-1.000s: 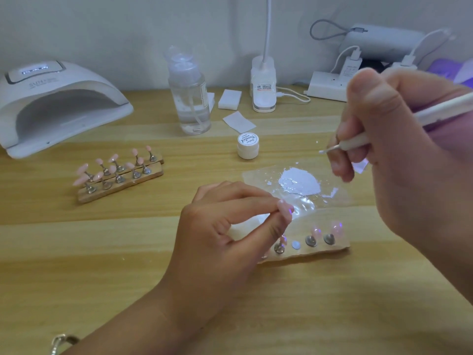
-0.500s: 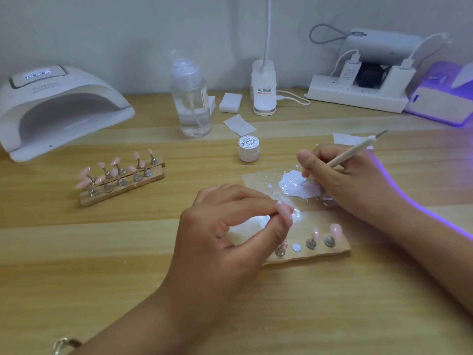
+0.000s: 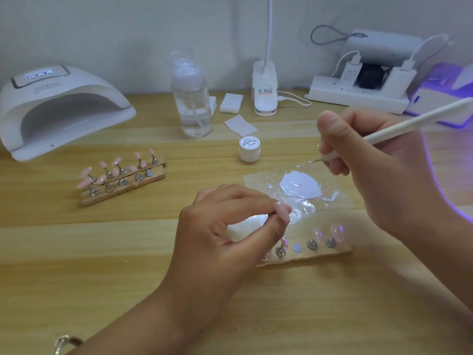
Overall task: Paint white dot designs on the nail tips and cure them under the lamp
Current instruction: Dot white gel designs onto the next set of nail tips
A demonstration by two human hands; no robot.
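Observation:
My left hand (image 3: pixel 225 231) pinches a pink nail tip (image 3: pixel 281 207) between thumb and forefinger, just above a wooden holder (image 3: pixel 340 251) with several pink tips on metal stands. My right hand (image 3: pixel 378 170) grips a white dotting pen (image 3: pixel 399 126); its fine tip (image 3: pixel 311 162) points left and hovers above a clear plastic sheet (image 3: pixel 256 180) that carries a blob of white gel paint (image 3: pixel 300 187). A small white paint jar (image 3: pixel 249 149) stands behind the sheet. The white curing lamp (image 3: pixel 58 108) sits at the far left, its opening facing me.
A second wooden holder (image 3: pixel 122 188) with several pink tips lies left of centre. At the back stand a clear pump bottle (image 3: pixel 192 98), white pads (image 3: pixel 231 103), a desk-lamp base (image 3: pixel 265 90), a power strip (image 3: pixel 358 97) with chargers, and a purple-lit device (image 3: pixel 440 96).
My right hand has lifted the pen off the white paint blob and raised it toward me, with the tip now hovering above the sheet. My left hand has stayed in place with the nail tip.

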